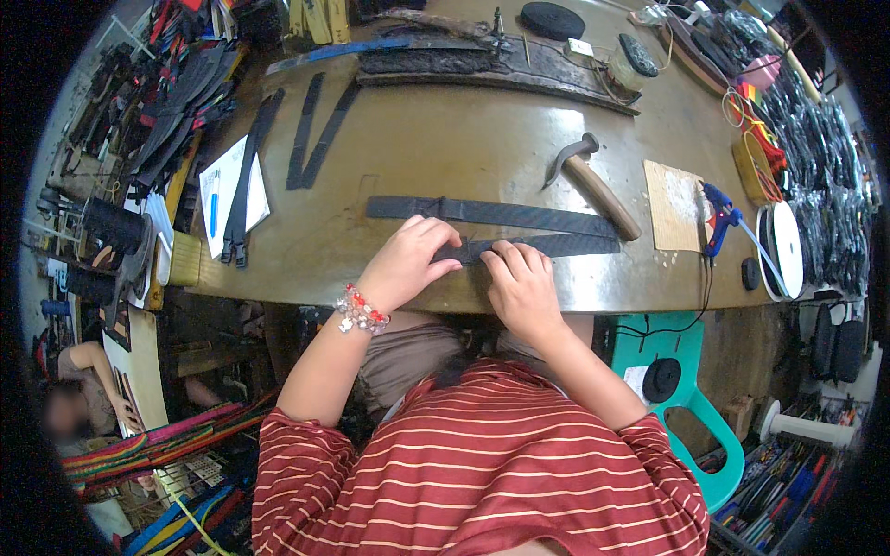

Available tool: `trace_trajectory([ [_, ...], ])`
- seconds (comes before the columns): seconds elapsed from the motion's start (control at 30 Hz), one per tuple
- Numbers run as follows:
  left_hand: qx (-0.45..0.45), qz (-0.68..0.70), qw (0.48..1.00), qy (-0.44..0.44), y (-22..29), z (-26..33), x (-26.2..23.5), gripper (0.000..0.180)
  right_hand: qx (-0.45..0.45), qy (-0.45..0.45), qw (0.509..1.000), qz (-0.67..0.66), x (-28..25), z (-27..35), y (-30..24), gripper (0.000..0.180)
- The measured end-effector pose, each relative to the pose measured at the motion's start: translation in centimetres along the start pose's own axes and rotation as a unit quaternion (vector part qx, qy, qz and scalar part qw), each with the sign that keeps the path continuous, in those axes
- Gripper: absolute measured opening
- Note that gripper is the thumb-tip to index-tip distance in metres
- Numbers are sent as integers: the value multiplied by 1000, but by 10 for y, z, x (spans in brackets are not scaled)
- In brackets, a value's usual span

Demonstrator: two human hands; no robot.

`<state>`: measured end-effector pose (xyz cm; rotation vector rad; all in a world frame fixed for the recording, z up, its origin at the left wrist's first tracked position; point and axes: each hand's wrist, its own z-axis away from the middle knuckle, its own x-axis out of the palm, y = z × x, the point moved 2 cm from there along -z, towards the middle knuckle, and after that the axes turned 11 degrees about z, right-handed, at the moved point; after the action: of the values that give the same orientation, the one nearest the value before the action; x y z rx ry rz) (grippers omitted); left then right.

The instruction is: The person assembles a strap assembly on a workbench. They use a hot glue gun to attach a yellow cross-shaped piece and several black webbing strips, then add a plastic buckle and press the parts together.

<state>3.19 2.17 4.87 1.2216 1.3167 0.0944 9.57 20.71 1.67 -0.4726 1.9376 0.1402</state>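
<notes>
Two hands were pressed flat on a dark strap [547,246] just below the hammer [593,181]: left hand [408,264] and right hand [521,285], fingers extended, nothing gripped.

Person, seen from above: red top with thin pale horizontal stripes, sleeves ending just above the elbows and leaving both forearms bare. Left hand [408,261]: wrist carries a beaded bracelet [362,310] of red, clear and silvery beads with small dangling charms, sitting just behind the hand; right hand [522,287]: no ring, watch or band visible at the wrist. Below the bracelet, a brownish-grey garment covers the lap, showing above the striped top's front.
</notes>
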Motion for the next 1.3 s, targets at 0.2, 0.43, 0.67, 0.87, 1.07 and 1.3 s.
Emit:
trace_trajectory([
  [0.2, 32, -25, 999, 0, -6, 2, 9, 18, 7, 13, 1000, -15, 0, 2, 0, 42],
  [0.43, 26, -18, 1000, -3, -4, 3, 12, 15, 1, 10, 1000, -14, 4, 2, 2, 45],
  [0.67, 36, -22, 999, 14, -5, 5, 16, 13, -37, -71, 996, 46, -13, -15, -3, 50],
  [0.87, 37, -77, 995, 52, 4, 16, 23, 9, 154, 59, 973, 164, -28, -40, 123, 46],
  [1.07, 16, -95, 992, 87, 10, 34, 30, 29, 221, -64, 954, 192, -48, -27, 131, 49],
  [1.3, 28, -32, 989, 143, 2, 41, 35, 25, 172, -213, 957, -96, -57, 24, -7, 57],
])
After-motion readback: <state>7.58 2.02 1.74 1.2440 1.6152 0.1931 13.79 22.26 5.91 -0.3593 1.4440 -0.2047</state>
